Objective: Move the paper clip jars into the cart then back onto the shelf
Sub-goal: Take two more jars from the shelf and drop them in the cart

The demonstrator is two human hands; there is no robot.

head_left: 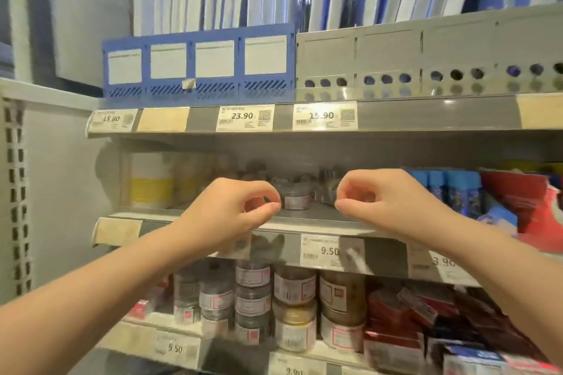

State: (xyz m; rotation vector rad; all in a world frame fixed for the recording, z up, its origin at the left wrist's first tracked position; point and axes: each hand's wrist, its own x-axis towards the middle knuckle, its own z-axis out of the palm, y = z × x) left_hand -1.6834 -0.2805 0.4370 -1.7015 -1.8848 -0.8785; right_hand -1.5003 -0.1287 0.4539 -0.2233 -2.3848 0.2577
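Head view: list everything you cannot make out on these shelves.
- Cart: wholly outside the head view's frame.
- Back jars on the middle shelf: dim under the shelf above, and blurred.
- Small jar: label too small and blurred to read.
- Price tag on the middle rail: mostly hidden behind the left hand and its wrist.
- Lowest price tag: cut off by the bottom edge.

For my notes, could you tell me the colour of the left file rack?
The file rack is blue; head view.

Bright even light; motion blur; edges bowed.
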